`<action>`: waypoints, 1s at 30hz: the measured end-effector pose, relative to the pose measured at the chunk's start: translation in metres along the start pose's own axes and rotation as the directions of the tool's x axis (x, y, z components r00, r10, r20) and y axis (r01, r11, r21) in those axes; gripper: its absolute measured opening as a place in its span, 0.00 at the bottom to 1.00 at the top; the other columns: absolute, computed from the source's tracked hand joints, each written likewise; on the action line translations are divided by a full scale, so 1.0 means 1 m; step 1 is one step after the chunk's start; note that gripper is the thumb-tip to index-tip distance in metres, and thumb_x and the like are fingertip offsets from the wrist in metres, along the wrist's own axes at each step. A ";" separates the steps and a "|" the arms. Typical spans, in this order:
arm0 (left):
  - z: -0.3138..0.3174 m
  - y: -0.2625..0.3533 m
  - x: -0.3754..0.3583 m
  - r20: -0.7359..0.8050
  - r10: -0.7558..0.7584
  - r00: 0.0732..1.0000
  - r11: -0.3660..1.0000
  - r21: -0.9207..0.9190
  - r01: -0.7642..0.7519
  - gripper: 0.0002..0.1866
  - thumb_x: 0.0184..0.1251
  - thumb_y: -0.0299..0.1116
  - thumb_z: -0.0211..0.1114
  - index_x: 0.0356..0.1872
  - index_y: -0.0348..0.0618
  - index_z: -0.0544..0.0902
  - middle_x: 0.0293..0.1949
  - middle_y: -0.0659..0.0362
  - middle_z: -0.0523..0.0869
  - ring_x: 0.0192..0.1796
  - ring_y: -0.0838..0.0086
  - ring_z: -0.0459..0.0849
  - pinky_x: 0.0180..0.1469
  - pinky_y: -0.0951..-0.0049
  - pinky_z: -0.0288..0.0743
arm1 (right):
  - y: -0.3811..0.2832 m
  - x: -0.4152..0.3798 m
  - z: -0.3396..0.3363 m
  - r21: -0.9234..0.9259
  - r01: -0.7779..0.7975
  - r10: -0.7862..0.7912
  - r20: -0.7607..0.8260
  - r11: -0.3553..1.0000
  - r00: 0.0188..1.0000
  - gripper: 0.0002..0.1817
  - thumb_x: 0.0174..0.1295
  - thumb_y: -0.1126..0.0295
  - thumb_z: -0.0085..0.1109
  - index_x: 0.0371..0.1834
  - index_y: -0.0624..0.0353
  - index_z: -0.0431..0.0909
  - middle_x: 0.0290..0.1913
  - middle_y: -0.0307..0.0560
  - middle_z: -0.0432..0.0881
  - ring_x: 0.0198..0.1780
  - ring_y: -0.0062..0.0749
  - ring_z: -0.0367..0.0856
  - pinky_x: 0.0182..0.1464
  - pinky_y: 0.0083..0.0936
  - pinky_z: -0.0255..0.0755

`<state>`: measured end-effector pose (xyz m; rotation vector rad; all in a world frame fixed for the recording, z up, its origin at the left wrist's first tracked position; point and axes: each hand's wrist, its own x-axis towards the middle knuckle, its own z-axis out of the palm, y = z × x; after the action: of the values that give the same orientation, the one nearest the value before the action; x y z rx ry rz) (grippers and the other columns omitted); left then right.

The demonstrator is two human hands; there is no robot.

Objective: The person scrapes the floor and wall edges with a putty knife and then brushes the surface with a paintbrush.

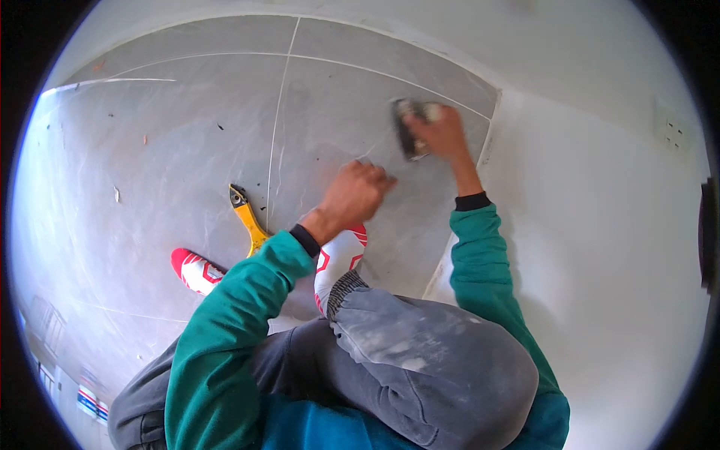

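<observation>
My right hand (439,133) grips a dark, flat block with a pale part (407,131), above the grey floor tiles near the wall. Motion blurs the block, so its kind cannot be made out. Nearer to me, my left hand (354,193) is closed, with its fingers curled in. Whatever its fingers hold, if anything, is hidden; faint pale lines show just beyond the knuckles. A pair of yellow-handled pliers (249,221) with dark jaws lies on the tiles to the left of that hand.
White walls (592,195) meet the tiled floor (180,150) at the right and the far side. A socket plate (673,129) is on the right wall. Small scraps lie scattered on the tiles. My feet in red-and-white socks (341,255) rest close to the pliers.
</observation>
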<state>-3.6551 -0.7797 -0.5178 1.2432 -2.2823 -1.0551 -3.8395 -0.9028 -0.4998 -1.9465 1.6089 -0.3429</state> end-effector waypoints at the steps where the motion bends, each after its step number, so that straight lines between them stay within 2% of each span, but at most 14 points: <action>1: 0.009 0.013 -0.002 0.097 0.077 0.992 0.995 -0.069 -0.070 0.17 0.55 0.28 0.60 0.48 0.44 0.79 0.42 0.56 0.81 0.49 0.64 0.76 0.54 0.63 0.65 | -0.011 -0.001 0.005 -0.079 0.235 -0.222 0.145 0.969 0.964 0.17 0.51 0.60 0.63 0.27 0.67 0.79 0.22 0.55 0.80 0.23 0.39 0.79 0.29 0.32 0.72; 3: 0.011 0.028 -0.011 0.185 0.165 0.969 0.981 -0.135 -0.142 0.16 0.55 0.30 0.61 0.47 0.43 0.80 0.43 0.56 0.81 0.50 0.63 0.77 0.56 0.62 0.65 | -0.008 0.008 0.000 -0.013 -0.008 0.009 0.071 1.000 0.997 0.16 0.52 0.60 0.63 0.27 0.66 0.79 0.21 0.55 0.79 0.23 0.40 0.79 0.29 0.33 0.72; 5: -0.008 0.037 -0.016 0.077 -0.144 0.987 0.742 -0.651 0.159 0.23 0.59 0.37 0.61 0.56 0.42 0.75 0.53 0.54 0.78 0.56 0.62 0.75 0.59 0.62 0.64 | -0.017 0.018 -0.015 0.162 -0.285 0.294 -0.036 0.945 0.955 0.15 0.52 0.61 0.63 0.33 0.63 0.80 0.29 0.54 0.81 0.31 0.39 0.80 0.32 0.37 0.72; 6: -0.020 0.035 -0.013 0.083 -0.132 0.988 0.750 -0.644 0.154 0.23 0.59 0.37 0.61 0.56 0.42 0.75 0.53 0.54 0.78 0.56 0.62 0.75 0.59 0.62 0.64 | -0.026 0.016 -0.016 0.171 -0.287 0.299 -0.049 0.942 0.953 0.15 0.52 0.61 0.63 0.33 0.63 0.80 0.29 0.54 0.81 0.31 0.39 0.80 0.32 0.37 0.72; 8: -0.040 0.027 -0.014 -0.355 -0.629 0.691 0.626 -0.759 0.180 0.33 0.59 0.44 0.63 0.63 0.41 0.66 0.61 0.51 0.71 0.58 0.63 0.74 0.57 0.63 0.67 | -0.057 -0.005 0.006 0.142 -0.092 0.073 0.136 0.986 0.988 0.18 0.52 0.62 0.63 0.43 0.61 0.77 0.38 0.55 0.80 0.39 0.41 0.79 0.36 0.37 0.73; 12: -0.085 -0.016 -0.032 -0.178 -0.730 0.660 0.376 -0.911 0.170 0.33 0.66 0.47 0.56 0.66 0.38 0.60 0.61 0.48 0.69 0.57 0.65 0.74 0.54 0.69 0.70 | -0.145 -0.047 0.037 0.672 0.167 -0.417 0.229 0.722 0.880 0.33 0.50 0.57 0.65 0.57 0.62 0.68 0.49 0.57 0.75 0.44 0.49 0.77 0.44 0.36 0.75; 13: -0.102 -0.033 -0.045 -0.128 -0.730 0.672 0.241 -0.967 0.077 0.30 0.67 0.43 0.54 0.65 0.39 0.61 0.58 0.47 0.73 0.56 0.64 0.76 0.55 0.68 0.70 | -0.152 -0.060 0.047 0.684 0.171 -0.418 0.213 0.709 0.883 0.33 0.50 0.57 0.65 0.57 0.62 0.68 0.49 0.57 0.75 0.44 0.49 0.77 0.44 0.36 0.75; 14: -0.121 -0.052 -0.055 -0.086 -0.723 0.686 0.105 -0.994 -0.013 0.27 0.67 0.40 0.52 0.65 0.40 0.62 0.56 0.46 0.76 0.56 0.62 0.77 0.56 0.67 0.70 | -0.154 -0.073 0.064 0.419 0.091 -0.235 0.305 0.903 0.923 0.39 0.49 0.51 0.65 0.59 0.65 0.64 0.51 0.56 0.74 0.46 0.45 0.77 0.45 0.34 0.75; 15: -0.141 -0.061 -0.060 -0.151 -0.752 0.642 0.172 -0.985 -0.030 0.26 0.67 0.40 0.52 0.64 0.40 0.63 0.54 0.46 0.77 0.54 0.62 0.78 0.56 0.67 0.71 | -0.158 -0.086 0.081 0.115 -0.010 -0.030 0.336 0.993 0.941 0.45 0.48 0.46 0.65 0.61 0.69 0.61 0.53 0.55 0.73 0.48 0.42 0.77 0.47 0.32 0.75; 18: -0.200 -0.071 -0.073 -0.316 -0.798 0.513 0.355 -0.935 -0.024 0.25 0.67 0.39 0.54 0.62 0.39 0.65 0.53 0.44 0.77 0.54 0.59 0.78 0.55 0.64 0.73 | -0.182 -0.136 0.118 -0.064 0.150 -0.102 0.472 0.987 0.876 0.40 0.45 0.51 0.67 0.54 0.71 0.66 0.51 0.62 0.71 0.44 0.47 0.79 0.43 0.36 0.77; 22: -0.253 -0.064 -0.066 -0.421 -0.750 0.510 0.477 -0.878 -0.024 0.25 0.66 0.39 0.55 0.62 0.38 0.66 0.53 0.44 0.78 0.54 0.61 0.78 0.53 0.67 0.73 | -0.189 -0.155 0.156 0.008 0.230 -0.190 0.593 0.973 0.782 0.38 0.45 0.50 0.66 0.53 0.68 0.69 0.49 0.59 0.74 0.45 0.44 0.79 0.43 0.39 0.76; 24: -0.273 -0.063 -0.058 -0.452 -0.710 0.540 0.526 -0.850 -0.020 0.25 0.67 0.39 0.54 0.61 0.38 0.66 0.52 0.46 0.79 0.54 0.63 0.79 0.51 0.70 0.74 | -0.184 -0.144 0.164 0.130 0.013 -0.116 0.824 0.991 0.554 0.26 0.47 0.55 0.65 0.43 0.64 0.76 0.42 0.56 0.79 0.40 0.46 0.80 0.43 0.41 0.75; 27: -0.304 -0.066 -0.057 -0.491 -0.613 0.619 0.693 -0.711 0.121 0.26 0.66 0.41 0.56 0.61 0.38 0.67 0.51 0.46 0.80 0.53 0.63 0.80 0.52 0.72 0.74 | -0.159 -0.126 0.126 0.489 -0.008 -0.268 0.492 0.872 0.828 0.15 0.50 0.63 0.62 0.39 0.59 0.79 0.34 0.50 0.82 0.37 0.45 0.81 0.42 0.40 0.74; 30: -0.335 -0.071 -0.067 -0.473 -0.547 0.691 0.829 -0.423 0.366 0.27 0.63 0.48 0.59 0.57 0.40 0.74 0.50 0.51 0.82 0.53 0.64 0.80 0.55 0.67 0.72 | -0.081 -0.073 0.053 0.150 0.080 -0.067 -0.086 0.985 0.994 0.11 0.59 0.63 0.60 0.35 0.60 0.79 0.32 0.47 0.82 0.32 0.35 0.80 0.36 0.31 0.73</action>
<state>-3.3776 -0.8996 -0.3428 1.7612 -1.3157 -0.9421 -3.7628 -0.8101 -0.4825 -1.8990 1.5150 -0.5649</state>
